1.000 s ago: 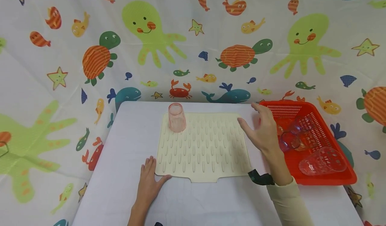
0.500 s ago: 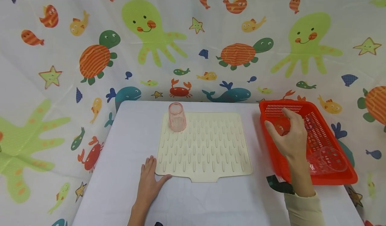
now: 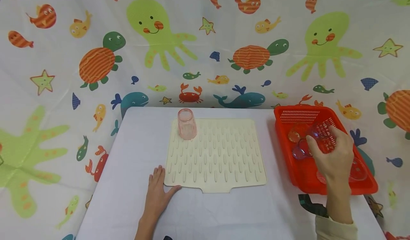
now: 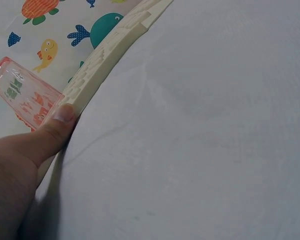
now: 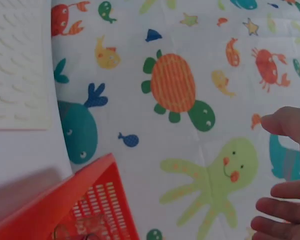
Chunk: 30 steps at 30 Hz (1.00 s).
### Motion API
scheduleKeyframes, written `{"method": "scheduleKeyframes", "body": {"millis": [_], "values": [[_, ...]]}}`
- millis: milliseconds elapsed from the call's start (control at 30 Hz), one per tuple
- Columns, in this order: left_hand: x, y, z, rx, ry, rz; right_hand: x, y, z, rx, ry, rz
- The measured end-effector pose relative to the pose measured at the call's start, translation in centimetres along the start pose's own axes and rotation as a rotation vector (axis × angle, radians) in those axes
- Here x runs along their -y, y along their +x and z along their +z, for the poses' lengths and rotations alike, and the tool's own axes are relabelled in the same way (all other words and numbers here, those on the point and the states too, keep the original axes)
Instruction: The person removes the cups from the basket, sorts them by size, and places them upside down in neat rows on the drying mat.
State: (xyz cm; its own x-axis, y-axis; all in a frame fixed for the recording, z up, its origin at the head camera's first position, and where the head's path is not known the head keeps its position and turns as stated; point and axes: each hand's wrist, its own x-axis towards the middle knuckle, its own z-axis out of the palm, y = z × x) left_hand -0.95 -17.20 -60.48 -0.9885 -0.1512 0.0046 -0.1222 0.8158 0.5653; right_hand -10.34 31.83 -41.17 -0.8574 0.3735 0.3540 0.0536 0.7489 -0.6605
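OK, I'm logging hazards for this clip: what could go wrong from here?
The pink tumbler stands on the cream mat; the left hand, at the mat's edge, might jog it over. Transparent items lie close together in the red basket, so the right hand over it could knock them.

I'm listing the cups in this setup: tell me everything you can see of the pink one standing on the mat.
The pink cup is a see-through, handleless tumbler, its tint strongest around the top edge. Whether it is glass or plastic cannot be told. It stands vertically, narrower at the top than at the bottom, so it may well be upside down. It sits near the far-left corner of the ribbed cream mat, and nothing but the mat touches it.
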Motion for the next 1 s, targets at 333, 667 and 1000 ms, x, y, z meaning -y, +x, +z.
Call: {"method": "scheduleKeyframes", "body": {"millis": [333, 667, 1000], "values": [[0.1, 0.0, 0.4, -0.042, 0.013, 0.023, -3.5, -1.1, -1.3, -0.048, -0.099, 0.126], [0.2, 0.0, 0.4, -0.061, 0.014, 0.032, -6.6, -1.6, -2.2, -0.058, -0.144, 0.269], [0.0, 0.0, 0.1, -0.034, 0.004, 0.025, -8.0, -2.0, -3.0, 0.051, -0.213, 0.437]]}}
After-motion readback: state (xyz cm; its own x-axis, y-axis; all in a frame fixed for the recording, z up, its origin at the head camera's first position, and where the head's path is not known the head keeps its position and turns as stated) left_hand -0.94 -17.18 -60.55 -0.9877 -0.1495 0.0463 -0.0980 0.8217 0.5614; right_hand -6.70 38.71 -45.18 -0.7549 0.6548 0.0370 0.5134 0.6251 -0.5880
